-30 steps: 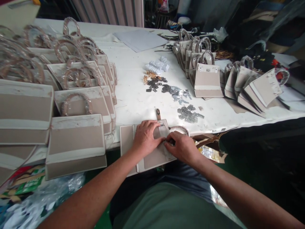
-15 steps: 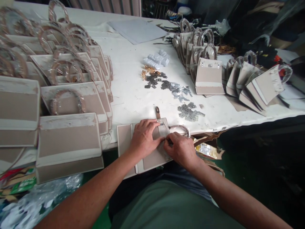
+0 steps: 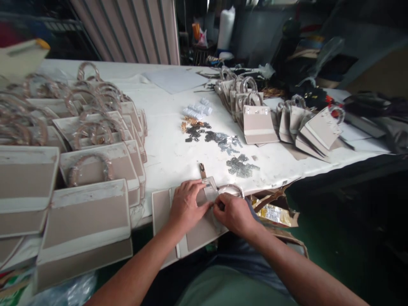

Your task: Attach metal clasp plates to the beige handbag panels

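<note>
- Hands: left hand (image 3: 186, 208) presses down on the bag (image 3: 199, 233), fingers bent over its flap. Right hand (image 3: 234, 212) pinches the flap edge beside it, thumbs nearly touching.
- Change: both hands keep the same grip as a second ago; only the view has lifted. Work at the flap is judged ongoing.
- Bag: beige, flat, pale-trimmed, lying across the near edge of the table (image 3: 172, 148) and overhanging the lap. Its wrapped handle (image 3: 232, 188) sits at the right.
- Nearby: metal plates (image 3: 242, 165) lie just beyond.

bags (image 3: 86, 170) left, clips (image 3: 242, 165) right of hands
</note>
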A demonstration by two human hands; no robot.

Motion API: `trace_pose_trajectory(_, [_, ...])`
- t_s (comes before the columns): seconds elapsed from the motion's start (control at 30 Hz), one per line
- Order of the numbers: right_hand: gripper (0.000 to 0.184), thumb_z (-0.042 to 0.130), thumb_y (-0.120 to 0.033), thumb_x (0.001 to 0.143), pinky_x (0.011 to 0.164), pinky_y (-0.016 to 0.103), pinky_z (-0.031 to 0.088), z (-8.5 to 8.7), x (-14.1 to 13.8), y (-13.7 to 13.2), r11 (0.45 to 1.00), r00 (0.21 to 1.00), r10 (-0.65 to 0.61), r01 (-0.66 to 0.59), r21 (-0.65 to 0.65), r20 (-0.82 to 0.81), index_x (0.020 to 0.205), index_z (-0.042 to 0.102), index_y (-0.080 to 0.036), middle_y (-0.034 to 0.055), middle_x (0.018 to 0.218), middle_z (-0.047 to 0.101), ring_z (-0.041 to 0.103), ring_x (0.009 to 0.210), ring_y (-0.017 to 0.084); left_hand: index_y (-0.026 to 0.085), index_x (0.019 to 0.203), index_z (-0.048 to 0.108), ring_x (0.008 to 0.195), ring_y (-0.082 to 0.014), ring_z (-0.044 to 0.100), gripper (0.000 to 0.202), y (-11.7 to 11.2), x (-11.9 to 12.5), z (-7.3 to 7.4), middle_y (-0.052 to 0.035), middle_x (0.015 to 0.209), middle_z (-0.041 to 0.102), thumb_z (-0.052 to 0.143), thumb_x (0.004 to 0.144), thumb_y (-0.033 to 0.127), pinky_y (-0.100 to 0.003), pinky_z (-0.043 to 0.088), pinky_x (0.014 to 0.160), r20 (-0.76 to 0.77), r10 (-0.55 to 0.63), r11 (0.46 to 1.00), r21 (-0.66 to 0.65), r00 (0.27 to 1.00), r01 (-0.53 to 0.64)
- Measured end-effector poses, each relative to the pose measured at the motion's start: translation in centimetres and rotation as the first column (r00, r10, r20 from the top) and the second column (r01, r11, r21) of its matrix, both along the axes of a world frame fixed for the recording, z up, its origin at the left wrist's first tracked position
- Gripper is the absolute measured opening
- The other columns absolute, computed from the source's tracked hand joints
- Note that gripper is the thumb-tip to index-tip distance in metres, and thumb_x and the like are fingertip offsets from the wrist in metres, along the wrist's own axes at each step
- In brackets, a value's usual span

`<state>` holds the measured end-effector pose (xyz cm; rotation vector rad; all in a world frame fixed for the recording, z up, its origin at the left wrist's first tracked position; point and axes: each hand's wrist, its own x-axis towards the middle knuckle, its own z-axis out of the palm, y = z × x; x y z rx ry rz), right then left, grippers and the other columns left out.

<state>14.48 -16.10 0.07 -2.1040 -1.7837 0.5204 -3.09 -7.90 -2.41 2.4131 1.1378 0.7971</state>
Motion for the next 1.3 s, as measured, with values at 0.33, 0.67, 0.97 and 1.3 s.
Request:
trace_pose_trajectory(0.33, [0.023, 0.068, -0.034, 0.093, 0.081, 0.031, 0.050, 3.0, 10.1, 6.2, 0.988, 0.989, -0.121, 0.112, 0.101, 0.089, 0.109, 0.082, -0.026, 0.0058, 0.105, 0.082, 0.073, 0.094, 0.024, 0.029, 0.123, 0.068, 0.126, -0.0342, 0.065, 0.053, 0.5, -0.6, -0.4, -0.0075, 0.132, 0.072, 0.090, 0.075, 0.023, -0.056, 0.053, 0.106, 0.035, -0.011, 1.000, -0.001, 0.999, 0.011])
trace_pose_trajectory(0.67, [0.021, 0.076, -0.039, 0.087, 0.076, 0.033, 0.053, 0.4, 14.1, 13.5, 0.978, 0.965, -0.205, 0.208, -0.001, 0.161, 0.098, 0.085, -0.023, 0.0120, 0.105, 0.082, 0.075, 0.097, 0.028, 0.028, 0.131, 0.071, 0.132, -0.0324, 0.062, 0.059, 0.8, -1.2, -0.3, -0.0087, 0.140, 0.069, 0.083, 0.075, 0.014, -0.056, 0.050, 0.114, 0.052, -0.061, 0.993, -0.097, 0.997, 0.066])
trace_pose_trajectory(0.97, [0.010, 0.086, -0.019, 0.077, 0.047, 0.028, 0.045, 0.5, 15.1, 14.5, 0.959, 0.953, -0.277, 0.266, -0.099, -0.126, 0.082, 0.082, -0.011, 0.0045, 0.056, 0.067, 0.054, 0.044, 0.013, 0.028, 0.129, 0.074, 0.129, -0.0317, 0.064, 0.056, 0.5, -0.9, -0.2, -0.0082, 0.137, 0.070, 0.087, 0.075, 0.019, -0.054, 0.051, 0.112, 0.045, -0.058, 0.992, -0.105, 0.997, 0.062])
trace_pose_trajectory(1.3, [0.013, 0.081, -0.025, 0.081, 0.048, 0.025, 0.043, 4.5, 14.7, 11.9, 0.959, 0.894, -0.248, 0.280, 0.033, -0.373, 0.086, 0.080, -0.013, 0.0005, 0.059, 0.064, 0.051, 0.047, 0.010, 0.028, 0.129, 0.074, 0.129, -0.0316, 0.063, 0.055, 0.3, -0.8, -0.4, -0.0073, 0.138, 0.070, 0.088, 0.076, 0.023, -0.055, 0.050, 0.112, 0.051, -0.043, 0.991, -0.122, 0.998, 0.049])
